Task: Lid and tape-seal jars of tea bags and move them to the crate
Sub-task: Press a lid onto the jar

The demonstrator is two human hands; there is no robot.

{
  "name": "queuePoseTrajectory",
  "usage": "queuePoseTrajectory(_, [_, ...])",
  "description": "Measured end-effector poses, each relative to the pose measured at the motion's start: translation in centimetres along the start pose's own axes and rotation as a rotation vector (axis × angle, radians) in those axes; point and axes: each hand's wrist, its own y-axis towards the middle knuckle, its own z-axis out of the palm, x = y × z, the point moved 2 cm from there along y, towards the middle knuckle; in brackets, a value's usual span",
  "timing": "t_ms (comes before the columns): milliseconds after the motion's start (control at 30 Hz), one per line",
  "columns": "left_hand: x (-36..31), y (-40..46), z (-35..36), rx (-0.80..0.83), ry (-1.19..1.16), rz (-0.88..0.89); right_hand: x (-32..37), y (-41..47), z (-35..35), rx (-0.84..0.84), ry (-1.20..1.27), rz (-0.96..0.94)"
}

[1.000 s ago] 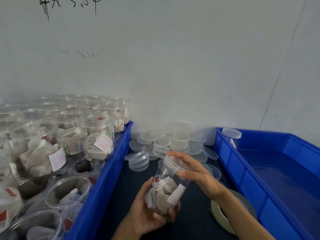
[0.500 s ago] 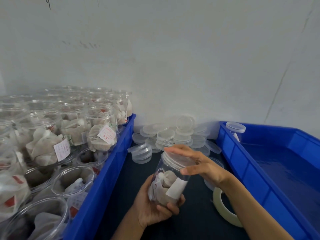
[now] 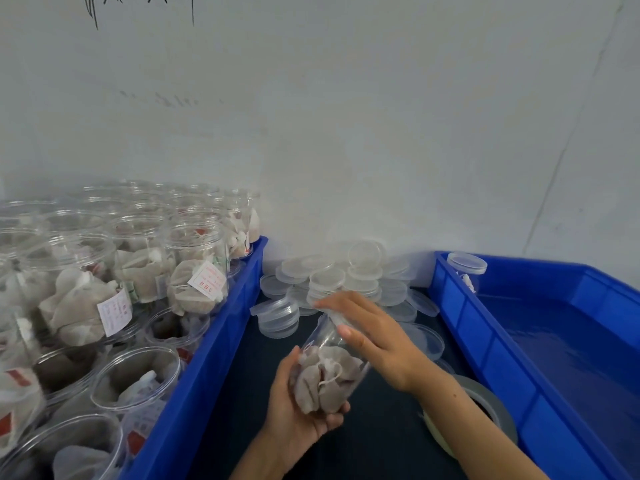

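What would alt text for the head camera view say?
A left hand holds a tilted clear jar of tea bags while the right hand covers its top. Blue crates flank it: the left crate full of open jars, the right crate nearly bare.

Red printed characters were carried on a white label [image 3: 207, 280] on a jar in the left crate [image 3: 221, 317], too small to be read. A second white label [image 3: 115, 316] was likewise illegible. Black handwritten strokes [image 3: 138, 5] were seen on the wall, cut off and undecipherable.
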Motion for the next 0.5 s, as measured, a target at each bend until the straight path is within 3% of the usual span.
queuePoseTrajectory(233, [-0.1,-0.1,0.4,-0.121,0.155,0.359,0.8,0.9,1.1,-0.176,0.168,0.119])
queuePoseTrajectory(367, [-0.4,-0.2,0.0,-0.264,0.210,0.410,0.7,1.4,1.7,-0.170,0.126,0.270])
queuePoseTrajectory(500, [-0.5,-0.4,-0.3,-0.366,0.342,0.406,-0.3,0.7,2.2,-0.242,0.367,0.439])
